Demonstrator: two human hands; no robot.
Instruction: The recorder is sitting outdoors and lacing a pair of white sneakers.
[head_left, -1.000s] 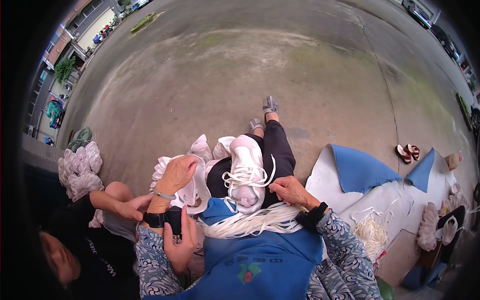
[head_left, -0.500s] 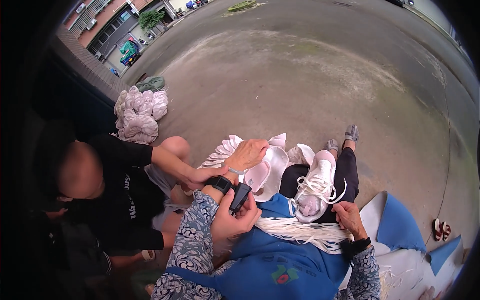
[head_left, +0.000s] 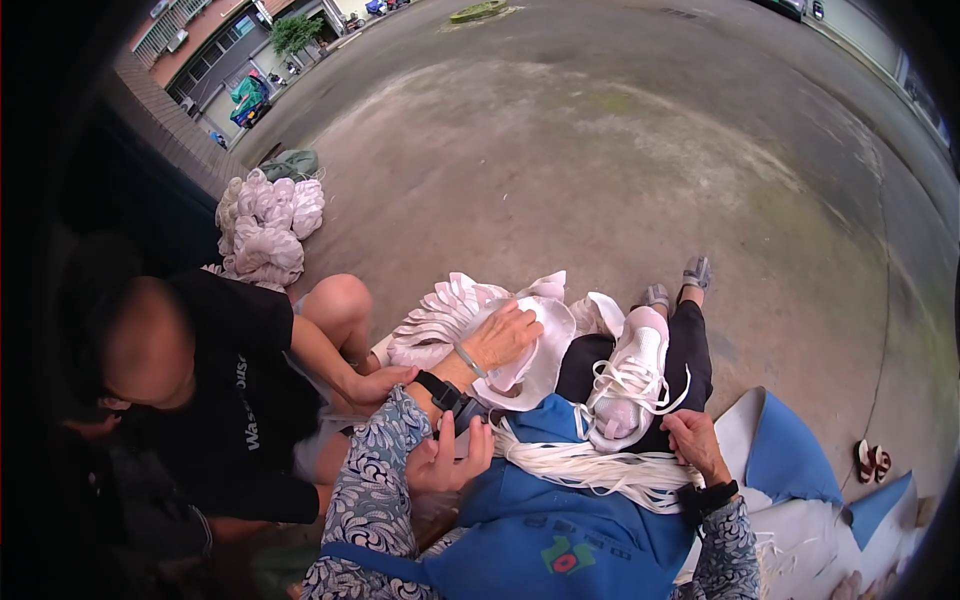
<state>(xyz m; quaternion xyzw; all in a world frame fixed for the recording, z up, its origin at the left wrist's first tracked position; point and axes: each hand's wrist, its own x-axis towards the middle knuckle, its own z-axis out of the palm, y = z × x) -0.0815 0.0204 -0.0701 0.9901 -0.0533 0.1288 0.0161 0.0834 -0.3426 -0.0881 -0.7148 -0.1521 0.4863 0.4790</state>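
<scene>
My left hand [head_left: 505, 338] hangs palm down over a stack of pale pink and white shoe uppers [head_left: 445, 322], its fingers loosely bent and apart, holding nothing I can see. A black strap with a dark device [head_left: 452, 398] circles my left wrist. A co-worker's one hand [head_left: 385, 384] touches the strap, and another hand [head_left: 455, 462] is beside the device. My right hand [head_left: 697, 442] is curled closed beside a white laced shoe [head_left: 634, 385] on my lap, with nothing visible in it. A bundle of white laces [head_left: 600, 475] lies across my blue apron [head_left: 540, 530].
The co-worker [head_left: 235, 400], in a black shirt, sits close at my left. Behind them, more pale shoe parts [head_left: 268, 235] are heaped on the concrete ground [head_left: 560, 190]. Blue and white sheet material [head_left: 800, 460] lies at my right, near a pair of sandals [head_left: 872, 461].
My left hand has loosened from a more closed shape and tilted down over the uppers. The co-worker's lower hand has let go of the wrist device and drawn back slightly, fingers spread.
</scene>
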